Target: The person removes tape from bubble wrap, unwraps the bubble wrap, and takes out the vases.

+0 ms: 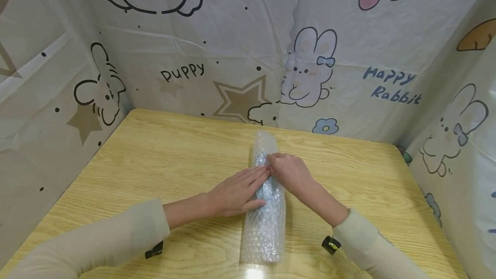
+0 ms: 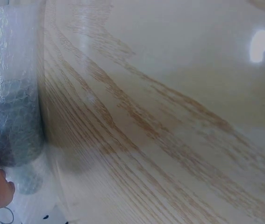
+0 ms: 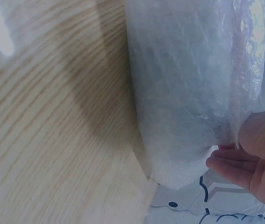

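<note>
A long bundle of clear bubble wrap lies on the table, its length running away from me. Something darker and bluish shows through the layers; in the left wrist view a dark shape sits inside, its kind blurred by the bubbles. My left hand rests across the top of the bundle with straight fingers. Just beyond its fingertips, my right hand has curled fingers and pinches the wrap at its upper side. In the right wrist view, the right hand is at the wrap's edge.
The wood-grain table extends around the bundle on both sides. Behind it and at the sides hangs a pale cloth printed with cartoon animals and stars. A dark band with a small device is at the right wrist.
</note>
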A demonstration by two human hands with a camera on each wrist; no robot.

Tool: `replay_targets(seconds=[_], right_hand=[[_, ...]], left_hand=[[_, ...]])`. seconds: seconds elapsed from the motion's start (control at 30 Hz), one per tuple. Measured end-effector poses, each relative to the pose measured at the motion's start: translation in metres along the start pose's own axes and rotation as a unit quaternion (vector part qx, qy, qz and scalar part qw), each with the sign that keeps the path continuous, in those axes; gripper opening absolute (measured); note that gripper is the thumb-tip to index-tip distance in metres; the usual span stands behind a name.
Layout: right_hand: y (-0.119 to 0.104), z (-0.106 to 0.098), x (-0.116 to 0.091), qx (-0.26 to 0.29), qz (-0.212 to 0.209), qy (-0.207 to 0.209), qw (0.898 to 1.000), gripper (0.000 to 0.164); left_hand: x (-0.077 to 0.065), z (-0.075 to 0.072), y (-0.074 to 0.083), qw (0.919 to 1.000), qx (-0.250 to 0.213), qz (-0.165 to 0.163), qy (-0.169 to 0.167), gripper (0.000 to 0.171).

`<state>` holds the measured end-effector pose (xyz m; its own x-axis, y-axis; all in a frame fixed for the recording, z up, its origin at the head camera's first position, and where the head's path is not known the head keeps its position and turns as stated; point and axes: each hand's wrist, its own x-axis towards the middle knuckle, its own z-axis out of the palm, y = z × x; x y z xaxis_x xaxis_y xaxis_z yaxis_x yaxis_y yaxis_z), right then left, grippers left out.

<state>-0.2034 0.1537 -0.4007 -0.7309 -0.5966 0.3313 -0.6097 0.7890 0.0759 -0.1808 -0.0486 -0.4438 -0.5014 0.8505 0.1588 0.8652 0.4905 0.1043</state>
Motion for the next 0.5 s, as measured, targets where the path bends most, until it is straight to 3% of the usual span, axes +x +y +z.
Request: replay_targets(seconds=[0.2, 0.5], right_hand=[[0.001, 0.006, 0.0, -0.012, -0.027, 0.012, 1.0, 0.009], [0.005, 0.011, -0.001, -0.008, -0.033, 0.027, 0.999, 0.018]], left_hand=[[0.001, 0.001, -0.001, 1.0, 0.002, -0.005, -0.005, 0.074], [0.001, 0.001, 0.0, 0.9999, 0.0, -0.01, -0.013, 0.075]])
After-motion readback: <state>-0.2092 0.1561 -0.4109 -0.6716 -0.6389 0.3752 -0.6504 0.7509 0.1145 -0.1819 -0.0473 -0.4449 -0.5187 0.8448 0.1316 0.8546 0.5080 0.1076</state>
